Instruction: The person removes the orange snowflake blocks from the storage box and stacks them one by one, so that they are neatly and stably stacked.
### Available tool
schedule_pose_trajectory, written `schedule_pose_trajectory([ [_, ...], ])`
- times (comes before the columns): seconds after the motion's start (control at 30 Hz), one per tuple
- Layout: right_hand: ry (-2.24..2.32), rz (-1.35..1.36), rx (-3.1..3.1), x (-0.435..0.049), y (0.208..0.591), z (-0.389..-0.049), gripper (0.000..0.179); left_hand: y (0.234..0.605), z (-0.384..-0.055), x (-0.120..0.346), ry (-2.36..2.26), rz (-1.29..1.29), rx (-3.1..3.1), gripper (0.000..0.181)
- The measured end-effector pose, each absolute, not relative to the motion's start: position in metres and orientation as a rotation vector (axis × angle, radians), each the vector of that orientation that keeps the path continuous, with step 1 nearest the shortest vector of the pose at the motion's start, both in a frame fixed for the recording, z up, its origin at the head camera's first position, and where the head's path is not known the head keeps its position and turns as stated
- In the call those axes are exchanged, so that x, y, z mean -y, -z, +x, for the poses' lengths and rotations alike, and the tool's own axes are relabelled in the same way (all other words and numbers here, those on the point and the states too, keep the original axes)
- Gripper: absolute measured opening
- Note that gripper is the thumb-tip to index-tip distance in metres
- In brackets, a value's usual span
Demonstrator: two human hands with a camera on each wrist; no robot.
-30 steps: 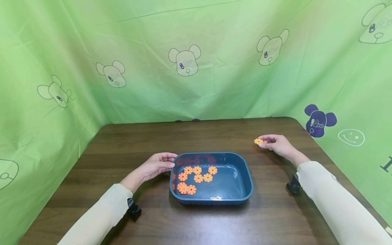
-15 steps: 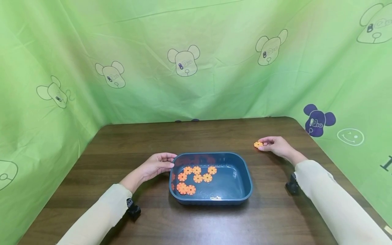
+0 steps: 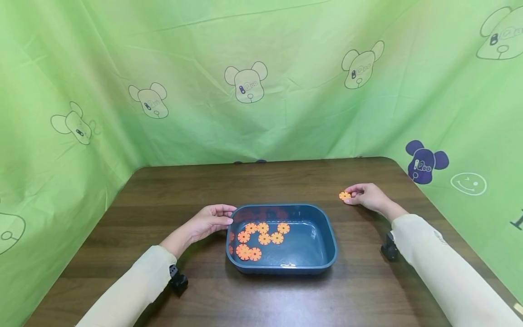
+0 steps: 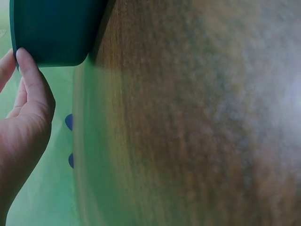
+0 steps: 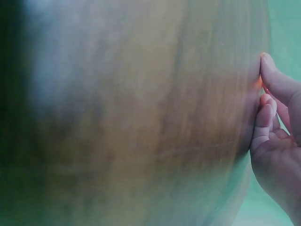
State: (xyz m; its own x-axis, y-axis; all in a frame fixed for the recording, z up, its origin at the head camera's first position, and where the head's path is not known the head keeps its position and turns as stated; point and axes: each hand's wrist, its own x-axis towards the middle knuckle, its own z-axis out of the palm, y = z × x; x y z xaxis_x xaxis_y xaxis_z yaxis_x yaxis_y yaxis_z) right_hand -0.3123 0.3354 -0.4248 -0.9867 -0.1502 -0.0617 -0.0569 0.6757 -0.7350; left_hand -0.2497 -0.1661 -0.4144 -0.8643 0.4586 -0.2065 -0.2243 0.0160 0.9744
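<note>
A dark blue rectangular plastic basin stands on the table, with several flat orange flower-shaped plastic pieces lying mostly in its left half. My left hand pinches the rim at its far left corner; in the left wrist view the thumb lies at the rim of the green-looking wall. To the right of the basin, my right hand holds another orange flower-shaped piece by its edge, low at the tabletop. In the right wrist view only a sliver of orange shows by the fingertips.
The brown wooden table reaches back to a green curtain printed with bear heads, which also hangs along both sides. Each wrist wears a small black camera, one of them the left wrist camera.
My right hand has come slightly nearer and lower with the orange piece, down to the tabletop. The left hand and the basin have stayed in place.
</note>
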Motion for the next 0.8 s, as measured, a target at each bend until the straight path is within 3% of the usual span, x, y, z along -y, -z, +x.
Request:
schedule_pose_trajectory([
  [0.8, 1.22, -0.154, -2.738, -0.3351, 0.4262, -0.3131, 0.049, 0.4139, -0.2499, 0.1662, -1.897, 0.24, -1.827, 0.048],
])
